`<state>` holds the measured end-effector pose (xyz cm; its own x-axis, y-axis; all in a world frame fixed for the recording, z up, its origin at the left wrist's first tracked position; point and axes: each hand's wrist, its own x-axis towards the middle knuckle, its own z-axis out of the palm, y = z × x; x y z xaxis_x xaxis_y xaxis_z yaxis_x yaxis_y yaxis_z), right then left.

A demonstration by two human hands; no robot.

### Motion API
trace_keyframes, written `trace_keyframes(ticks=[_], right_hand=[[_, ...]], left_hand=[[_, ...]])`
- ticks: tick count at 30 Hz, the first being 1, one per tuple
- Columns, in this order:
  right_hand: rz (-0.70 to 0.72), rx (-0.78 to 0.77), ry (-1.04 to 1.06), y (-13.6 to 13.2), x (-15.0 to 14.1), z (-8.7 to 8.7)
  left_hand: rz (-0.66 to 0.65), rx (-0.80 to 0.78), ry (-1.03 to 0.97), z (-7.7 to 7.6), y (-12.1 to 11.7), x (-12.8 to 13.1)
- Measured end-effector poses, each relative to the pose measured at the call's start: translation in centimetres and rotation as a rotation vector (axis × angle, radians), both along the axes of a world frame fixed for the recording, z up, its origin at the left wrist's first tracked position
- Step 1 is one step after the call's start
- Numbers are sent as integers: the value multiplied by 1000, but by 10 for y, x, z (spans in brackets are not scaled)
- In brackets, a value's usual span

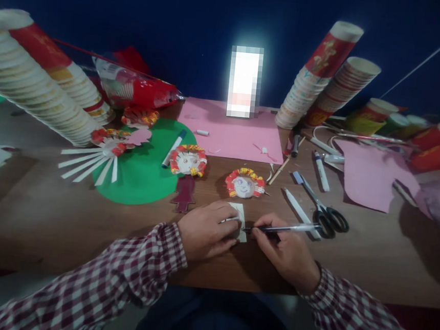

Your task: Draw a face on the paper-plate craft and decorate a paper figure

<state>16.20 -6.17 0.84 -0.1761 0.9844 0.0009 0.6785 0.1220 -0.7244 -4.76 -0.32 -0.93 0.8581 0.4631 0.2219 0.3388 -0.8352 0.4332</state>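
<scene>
My left hand [208, 230] lies over a small pale slip of paper [242, 235], its fingers spread and pressing the paper to the table. In my right hand [287, 253] a pen [279, 229] is pinched between thumb and fingers, its tip at the slip's right edge. Just beyond the hands lies a round paper-cup piece with a drawn smiling face [244, 186] and a curled red and yellow rim. A second rimmed piece [188, 163] sits to its left, above a dark maroon body-shaped cutout [184, 195]. Part of the slip is hidden under my left fingers.
Black-handled scissors [330, 221] and a white pen-like tool [300, 212] lie right of my right hand. Pink paper [229, 145] and a green sheet [137, 188] lie behind. Tall paper-cup stacks lean at left [34, 82] and right [306, 95]. A bright blurred screen [245, 80] stands at the back.
</scene>
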Motion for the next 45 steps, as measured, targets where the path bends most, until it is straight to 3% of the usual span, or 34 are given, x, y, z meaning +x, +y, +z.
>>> trace_keyframes(ticks=[45], right_hand=[[-51, 22, 25, 2, 0, 0]], left_hand=[[-12, -6, -3, -3, 1, 0]])
